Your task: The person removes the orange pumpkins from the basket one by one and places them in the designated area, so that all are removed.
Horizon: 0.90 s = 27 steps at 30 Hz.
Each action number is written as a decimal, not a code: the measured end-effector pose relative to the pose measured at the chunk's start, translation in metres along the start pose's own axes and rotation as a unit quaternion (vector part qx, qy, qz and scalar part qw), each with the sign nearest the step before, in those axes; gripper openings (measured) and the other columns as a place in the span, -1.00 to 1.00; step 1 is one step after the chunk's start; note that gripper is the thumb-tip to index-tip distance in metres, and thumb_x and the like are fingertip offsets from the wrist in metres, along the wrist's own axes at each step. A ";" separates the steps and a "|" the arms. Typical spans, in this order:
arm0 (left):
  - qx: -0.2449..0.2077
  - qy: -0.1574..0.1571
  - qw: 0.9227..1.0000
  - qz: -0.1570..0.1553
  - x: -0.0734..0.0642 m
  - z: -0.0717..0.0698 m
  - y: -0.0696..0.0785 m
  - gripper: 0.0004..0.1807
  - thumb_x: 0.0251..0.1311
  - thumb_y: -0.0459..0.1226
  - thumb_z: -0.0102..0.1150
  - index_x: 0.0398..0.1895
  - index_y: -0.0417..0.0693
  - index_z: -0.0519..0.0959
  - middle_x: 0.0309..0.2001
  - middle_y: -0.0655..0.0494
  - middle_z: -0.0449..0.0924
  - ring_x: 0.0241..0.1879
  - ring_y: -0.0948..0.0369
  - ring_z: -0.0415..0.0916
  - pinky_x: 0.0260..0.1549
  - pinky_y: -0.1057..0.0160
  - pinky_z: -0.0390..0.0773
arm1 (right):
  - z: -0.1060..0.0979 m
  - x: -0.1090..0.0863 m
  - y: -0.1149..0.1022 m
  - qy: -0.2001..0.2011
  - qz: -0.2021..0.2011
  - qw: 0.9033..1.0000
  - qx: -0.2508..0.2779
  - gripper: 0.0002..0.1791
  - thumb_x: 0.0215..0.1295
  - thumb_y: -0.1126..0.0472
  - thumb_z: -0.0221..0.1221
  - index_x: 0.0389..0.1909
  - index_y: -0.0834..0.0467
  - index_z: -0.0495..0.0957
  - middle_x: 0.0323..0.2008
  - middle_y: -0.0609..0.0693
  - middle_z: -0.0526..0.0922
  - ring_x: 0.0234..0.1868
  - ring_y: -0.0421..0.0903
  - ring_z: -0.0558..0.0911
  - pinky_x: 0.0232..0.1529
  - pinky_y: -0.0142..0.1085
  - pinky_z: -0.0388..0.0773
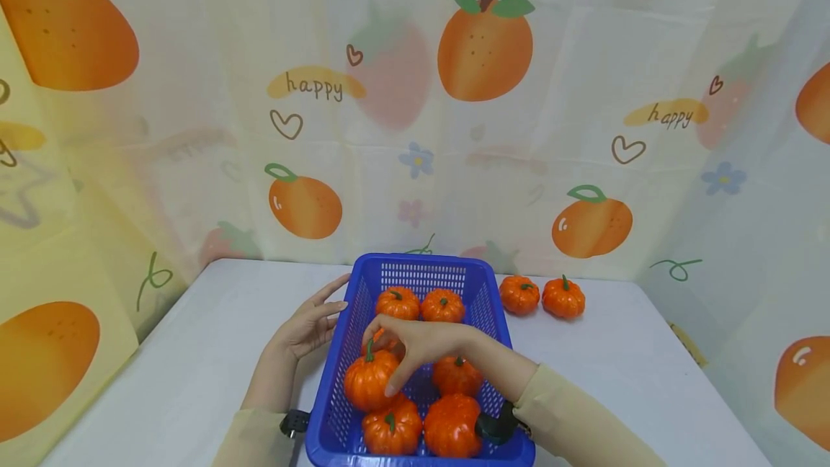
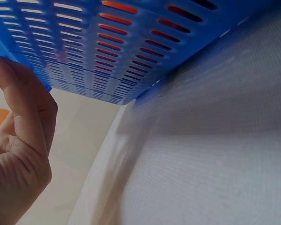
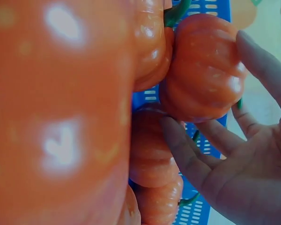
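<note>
Along back and sides, a fruit-printed cloth (image 1: 551, 92). Below, a white table (image 1: 596, 380); on it, a blue basket (image 1: 421, 259), with the right forearm (image 1: 496, 366) across its right rim. Inside, the right hand (image 1: 420, 341), partly blocking 1 pumpkin behind, thumb and fingers curled round the held pumpkin (image 1: 368, 382), left of centre. By the left wall, the left hand (image 1: 305, 330), fingers loosely extended near the rim. Around the held pumpkin, 6 other pumpkins (image 1: 392, 434) in view; just right of the basket, 2 loose pumpkins (image 1: 563, 300). On the cloth, brown writing (image 1: 314, 86), readable in 2 places: "happy".

The word "happy" (image 1: 314, 86) twice on patterned curtain (image 1: 551, 92)
</note>
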<state>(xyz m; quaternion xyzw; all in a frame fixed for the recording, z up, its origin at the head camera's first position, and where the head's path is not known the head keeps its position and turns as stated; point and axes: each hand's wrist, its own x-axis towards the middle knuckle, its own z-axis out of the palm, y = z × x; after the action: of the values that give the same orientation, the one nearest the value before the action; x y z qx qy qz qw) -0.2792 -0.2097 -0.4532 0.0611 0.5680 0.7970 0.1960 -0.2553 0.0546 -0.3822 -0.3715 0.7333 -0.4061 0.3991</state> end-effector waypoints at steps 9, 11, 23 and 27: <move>0.008 0.007 1.000 0.000 0.000 0.001 0.000 -0.27 0.45 -0.33 -0.05 0.59 0.18 -0.05 -0.12 0.18 0.68 -0.28 0.29 0.70 -0.30 0.36 0.73 | 0.003 -0.002 -0.002 -0.002 -0.006 1.000 -0.030 -0.37 0.16 0.25 0.37 0.18 -0.01 0.27 0.24 -0.08 0.44 0.39 -0.05 0.35 0.07 -0.36 0.64; 0.008 0.008 1.000 0.000 0.000 0.001 0.000 -0.27 0.44 -0.33 -0.05 0.59 0.18 -0.05 -0.12 0.18 0.67 -0.28 0.30 0.70 -0.30 0.36 0.73 | 0.002 -0.003 -0.003 0.002 -0.004 0.999 -0.040 -0.39 0.15 0.23 0.38 0.16 -0.03 0.30 0.23 -0.06 0.44 0.36 -0.06 0.37 0.10 -0.37 0.60; 0.003 -0.001 1.000 -0.004 -0.006 0.007 0.007 -0.26 0.45 -0.34 -0.07 0.60 0.14 -0.09 -0.12 0.18 0.67 -0.28 0.29 0.70 -0.29 0.36 0.73 | 0.001 -0.013 -0.025 0.026 -0.030 0.997 -0.070 -0.41 0.09 0.17 0.41 0.10 -0.16 0.38 0.22 -0.17 0.46 0.33 -0.15 0.38 0.15 -0.37 0.54; 0.002 0.002 1.000 -0.004 -0.004 0.005 0.005 -0.27 0.46 -0.34 -0.09 0.60 0.16 -0.09 -0.13 0.18 0.67 -0.29 0.30 0.70 -0.29 0.37 0.73 | 0.000 -0.017 -0.031 0.038 -0.037 0.996 -0.070 -0.40 0.07 0.17 0.42 0.12 -0.17 0.41 0.23 -0.14 0.43 0.31 -0.12 0.39 0.10 -0.39 0.58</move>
<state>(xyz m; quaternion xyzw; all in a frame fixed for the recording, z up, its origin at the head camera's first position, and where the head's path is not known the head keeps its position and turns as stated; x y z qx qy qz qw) -0.2749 -0.2079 -0.4467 0.0580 0.5698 0.7955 0.1979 -0.2412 0.0574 -0.3501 -0.4102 0.7603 -0.3820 0.3284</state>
